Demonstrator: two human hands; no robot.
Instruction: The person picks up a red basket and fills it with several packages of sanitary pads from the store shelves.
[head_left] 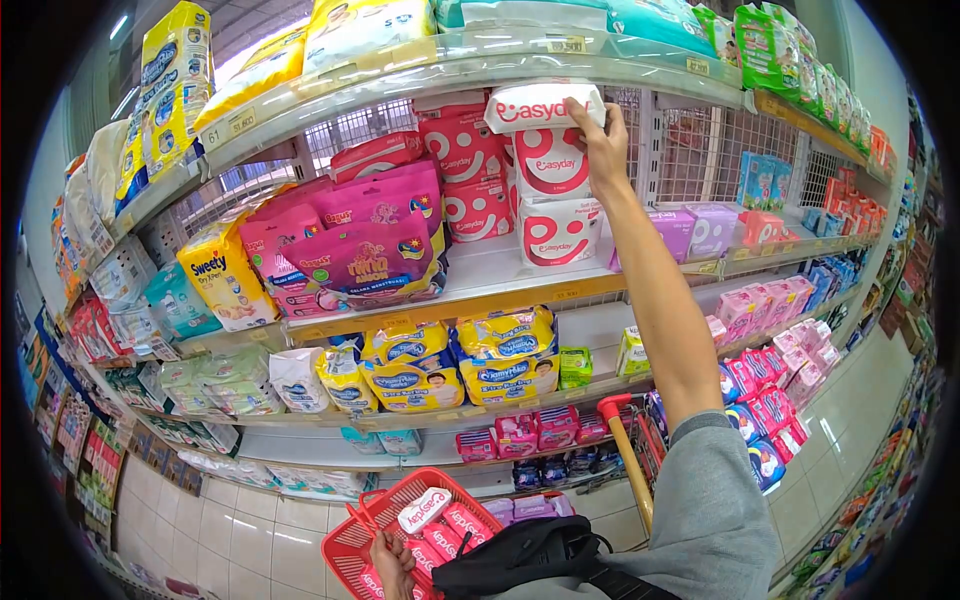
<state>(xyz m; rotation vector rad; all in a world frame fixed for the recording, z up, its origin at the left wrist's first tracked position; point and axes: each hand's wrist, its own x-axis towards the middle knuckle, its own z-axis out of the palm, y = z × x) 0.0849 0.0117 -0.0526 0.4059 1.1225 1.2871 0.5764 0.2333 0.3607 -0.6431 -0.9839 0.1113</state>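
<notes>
My right hand (603, 150) reaches up to the shelf, its fingers closed on the right end of a white pack with red "easyday" lettering (540, 110). That pack lies on top of two stacked easyday packs, a red-and-white upper one (552, 165) and a white lower one (558, 232). Low in the view, my left hand (392, 562) grips the handle of a red shopping basket (340, 548). Inside the basket are several red easyday packs (440, 540) and one white easyday pack (424, 509). My black bag partly covers the basket's right side.
Red easyday packs (475, 210) and magenta bags (370, 262) stand left of the stack. Purple packs (711, 228) are to its right. Yellow diaper packs (506, 365) sit one shelf lower. A yellowish pole with a red end (628, 455) leans near my right arm.
</notes>
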